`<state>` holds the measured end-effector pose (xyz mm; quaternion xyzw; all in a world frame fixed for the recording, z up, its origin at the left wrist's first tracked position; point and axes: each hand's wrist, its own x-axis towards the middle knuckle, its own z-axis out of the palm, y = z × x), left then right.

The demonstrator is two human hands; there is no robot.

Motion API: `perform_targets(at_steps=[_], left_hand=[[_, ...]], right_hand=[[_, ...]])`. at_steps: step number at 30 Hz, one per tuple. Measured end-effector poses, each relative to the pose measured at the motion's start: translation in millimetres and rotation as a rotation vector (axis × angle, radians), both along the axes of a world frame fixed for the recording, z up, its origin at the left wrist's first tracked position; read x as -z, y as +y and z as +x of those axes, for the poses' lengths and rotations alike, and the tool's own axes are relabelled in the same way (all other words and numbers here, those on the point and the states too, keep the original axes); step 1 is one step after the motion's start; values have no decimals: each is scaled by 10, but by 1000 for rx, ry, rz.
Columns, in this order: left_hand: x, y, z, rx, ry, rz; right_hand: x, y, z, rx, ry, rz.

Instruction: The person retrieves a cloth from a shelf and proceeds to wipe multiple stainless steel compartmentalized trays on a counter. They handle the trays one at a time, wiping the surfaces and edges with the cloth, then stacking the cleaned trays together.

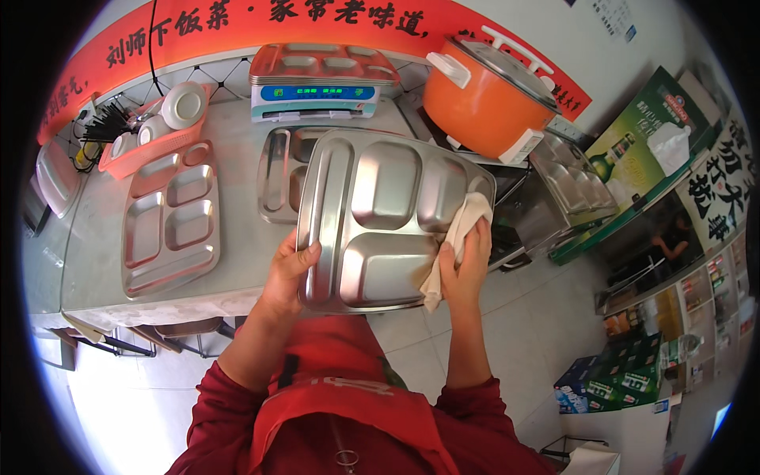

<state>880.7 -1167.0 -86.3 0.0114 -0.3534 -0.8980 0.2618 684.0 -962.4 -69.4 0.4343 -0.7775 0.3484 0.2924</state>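
Observation:
A stainless steel compartment tray (386, 225) is held up in front of me, tilted, with its raised compartment bottoms towards me. My left hand (291, 270) grips its left edge, the thumb lying over the rim. At the right side of the tray, my right hand (466, 258) holds a cream cloth (457, 237) against the metal. Behind the held tray, partly hidden by it, another compartment tray (276, 178) lies on the counter. A further steel tray (172, 222) lies on the counter to the left, its compartments facing up.
On the counter (237, 255) stand a pink basket (155, 143) with white bowls and black chopsticks, a lit-panel appliance (314, 102) with stacked trays (323, 64) on top, and an orange lidded pot (484, 95). More trays (570, 178) lie at the right. Stools (187, 328) are under the counter.

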Motion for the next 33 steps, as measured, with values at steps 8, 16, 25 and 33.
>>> perform_targets(at_steps=[8, 16, 25, 33], left_hand=[[105, -121, -151, -19, -19, 0], [-36, -166, -59, -72, 18, -19], [-171, -405, 7, -113, 104, 145], [55, -570, 247, -317, 32, 296]], right_hand=[[-105, -398, 217, -191, -162, -139], [-724, -1242, 696, -339, 270, 103], [-48, -857, 1235, -638, 267, 135], [-145, -321, 301, -304, 376, 92]])
